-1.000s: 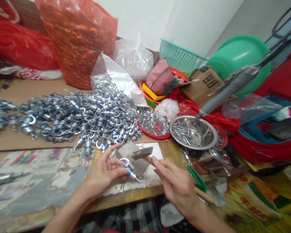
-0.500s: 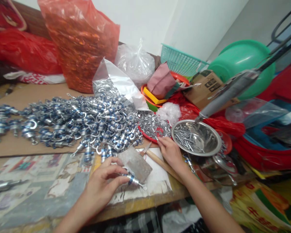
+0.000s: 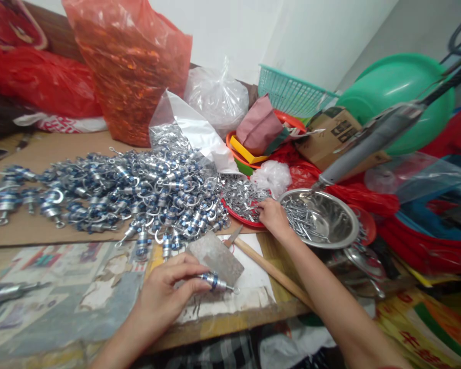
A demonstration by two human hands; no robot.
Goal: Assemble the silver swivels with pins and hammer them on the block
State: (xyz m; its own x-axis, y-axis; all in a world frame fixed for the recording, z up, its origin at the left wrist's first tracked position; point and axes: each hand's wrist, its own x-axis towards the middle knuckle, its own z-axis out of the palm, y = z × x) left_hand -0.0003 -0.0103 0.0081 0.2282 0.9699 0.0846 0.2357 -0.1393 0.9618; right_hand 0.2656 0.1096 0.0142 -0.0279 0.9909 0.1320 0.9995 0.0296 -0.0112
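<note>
My left hand [image 3: 180, 287] pinches a silver-and-blue metal fitting [image 3: 215, 282] with a small ring at its end, beside a flat metal block [image 3: 217, 259]. My right hand [image 3: 272, 218] reaches to a red plate [image 3: 243, 220] heaped with small metal pieces [image 3: 246, 195]. Its fingertips touch the pieces at the plate's right side; whether they hold one is hidden. A hammer-like tool with a wooden handle [image 3: 271, 269] lies between the hands. A large pile of similar fittings [image 3: 138, 189] spreads over cardboard to the left.
A steel bowl [image 3: 330, 230] with metal pins stands right of the plate, under a grey-handled tool [image 3: 369, 143]. Behind are an orange bag [image 3: 134, 72], a clear bag [image 3: 217, 97], a green basket [image 3: 295, 92] and a carton [image 3: 336, 136]. Another metal tool [image 3: 7, 292] lies at far left.
My right hand has moved up and slightly right, further onto the small metal pieces. My left hand still holds the fitting, now turned a little flatter. The whole view has shifted slightly.
</note>
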